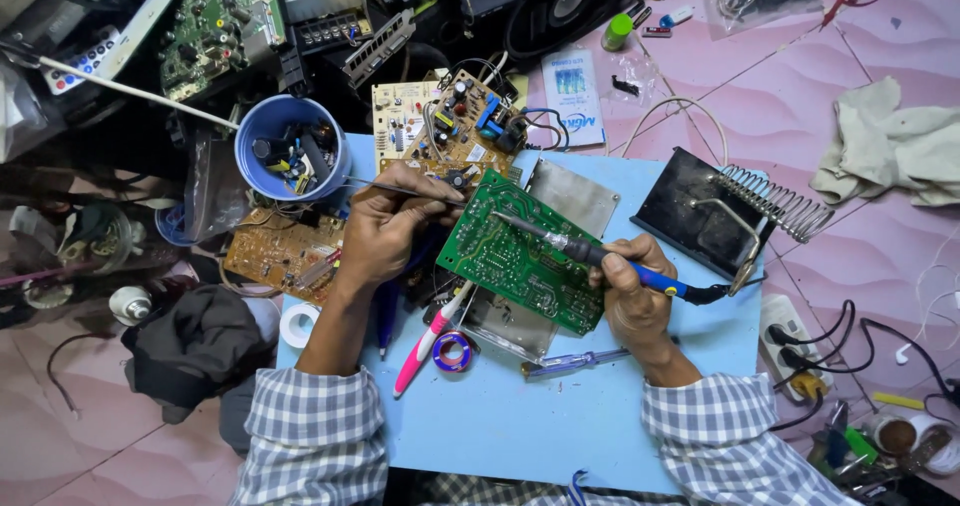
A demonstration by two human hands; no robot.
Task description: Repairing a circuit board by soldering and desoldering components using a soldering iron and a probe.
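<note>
A green circuit board lies tilted at the middle of the light-blue bench, and everything else is placed from it. The right hand, at the board's right edge, is clamped around the blue grip of a soldering iron; the iron's metal tip reaches up and left across the board and touches its green face near the upper middle. The left hand, just left of the board, has its fingers pinched together on a thin solder wire, whose free end points toward the board's upper left corner.

Under the board, and showing past its top and bottom edges, lie grey metal plates. Below the board's lower left corner a pink-and-white pen-shaped tool lies beside a small purple spool, and a screwdriver with a clear handle lies just below the board. A white tape roll sits further left, at the bench edge. Above and left of the board stands a blue cup full of small parts, with a tan circuit board between the cup and the green board. To the right of the board, past the right hand, a black soldering stand with a wire coil rests on the bench corner.
</note>
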